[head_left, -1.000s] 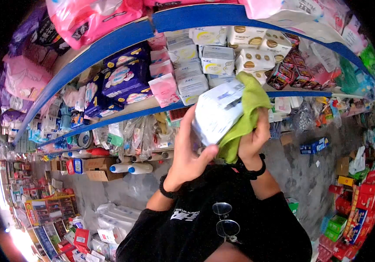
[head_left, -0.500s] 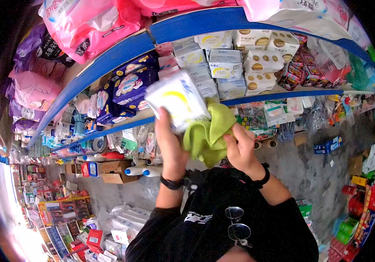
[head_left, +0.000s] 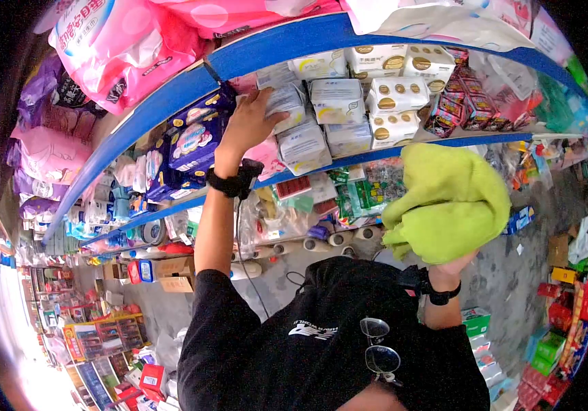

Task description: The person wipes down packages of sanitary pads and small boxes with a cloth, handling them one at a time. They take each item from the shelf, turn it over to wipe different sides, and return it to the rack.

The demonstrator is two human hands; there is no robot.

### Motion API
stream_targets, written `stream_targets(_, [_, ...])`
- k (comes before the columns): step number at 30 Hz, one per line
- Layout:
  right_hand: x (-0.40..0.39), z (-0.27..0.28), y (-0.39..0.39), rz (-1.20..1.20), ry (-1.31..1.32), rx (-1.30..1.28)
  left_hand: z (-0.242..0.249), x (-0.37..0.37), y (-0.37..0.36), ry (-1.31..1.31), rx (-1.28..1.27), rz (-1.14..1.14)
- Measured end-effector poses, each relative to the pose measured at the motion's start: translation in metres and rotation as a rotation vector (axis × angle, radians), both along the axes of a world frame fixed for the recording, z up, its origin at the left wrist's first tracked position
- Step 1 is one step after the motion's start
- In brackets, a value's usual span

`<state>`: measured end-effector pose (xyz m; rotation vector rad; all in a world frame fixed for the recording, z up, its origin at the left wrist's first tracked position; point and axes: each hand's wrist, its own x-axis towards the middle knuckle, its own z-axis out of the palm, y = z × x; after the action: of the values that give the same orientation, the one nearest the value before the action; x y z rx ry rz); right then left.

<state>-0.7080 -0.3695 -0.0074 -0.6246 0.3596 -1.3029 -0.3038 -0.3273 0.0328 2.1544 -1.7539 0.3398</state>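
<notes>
My left hand (head_left: 247,127) reaches onto the shelf with its fingers spread, touching the left side of a white pack of sanitary pads (head_left: 287,104). That pack sits in a stack of similar packs, with another white pack (head_left: 303,147) below it. Dark blue packs (head_left: 197,142) stand to the left of the hand. A lime-green cloth (head_left: 455,205) hangs from my right hand (head_left: 459,264), off to the right in front of the shelf. The cloth covers most of that hand's fingers.
A blue shelf edge (head_left: 280,46) runs above the stacks, with large pink packages (head_left: 126,51) over it. White packs with brown ovals (head_left: 398,94) stand further right. Lower down are bagged goods (head_left: 369,198) and a cardboard box (head_left: 174,274) on the floor.
My left hand has moved up to the shelf, from holding a white pack in front of my chest. My right hand has carried the green cloth rightward, away from the pack.
</notes>
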Motion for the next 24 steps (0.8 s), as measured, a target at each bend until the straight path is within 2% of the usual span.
stream_targets(3, [-0.009,-0.003,-0.009,0.004,-0.015,0.008,-0.008,0.009,-0.017,0.14,0.044,-0.232])
stream_targets(4, [-0.009,-0.005,-0.011,0.002,-0.022,0.014,-0.009,0.008,-0.019,0.137,0.043,-0.235])
stream_targets(7, [-0.008,-0.01,-0.015,0.01,-0.035,0.03,-0.012,-0.003,-0.021,0.02,0.0,-0.152])
stream_targets(9, [-0.005,-0.01,-0.015,0.005,-0.044,0.041,-0.004,-0.027,-0.01,-0.319,-0.092,0.056])
stream_targets(11, [0.005,-0.005,-0.018,0.187,-0.288,0.043,0.018,-0.07,-0.001,-0.223,-0.173,0.038])
stream_targets(12, [0.011,-0.003,-0.019,0.173,-0.288,0.047,0.025,-0.092,0.004,-0.173,-0.208,0.002])
stream_targets(14, [0.023,0.003,-0.023,0.016,0.089,-0.127,0.042,-0.148,0.018,0.139,-0.149,-0.234])
stream_targets(16, [0.042,0.016,-0.03,-0.063,0.212,-0.239,0.062,-0.207,0.022,0.365,-0.08,-0.452])
stream_targets(17, [0.046,0.024,-0.033,-0.1,0.273,-0.386,0.059,-0.231,0.02,0.396,-0.072,-0.506])
stream_targets(20, [0.037,0.029,-0.045,-0.046,0.322,-0.351,0.045,-0.268,-0.003,0.414,-0.051,-0.578])
stream_targets(21, [0.03,0.029,-0.051,0.008,0.207,-0.43,0.037,-0.272,-0.012,0.413,-0.04,-0.586])
stream_targets(22, [0.025,0.029,-0.059,-0.001,0.205,-0.431,0.035,-0.279,-0.022,0.408,-0.032,-0.595])
stream_targets(24, [0.013,0.03,-0.077,-0.029,0.309,-0.357,0.043,-0.298,-0.037,0.465,-0.09,-0.595])
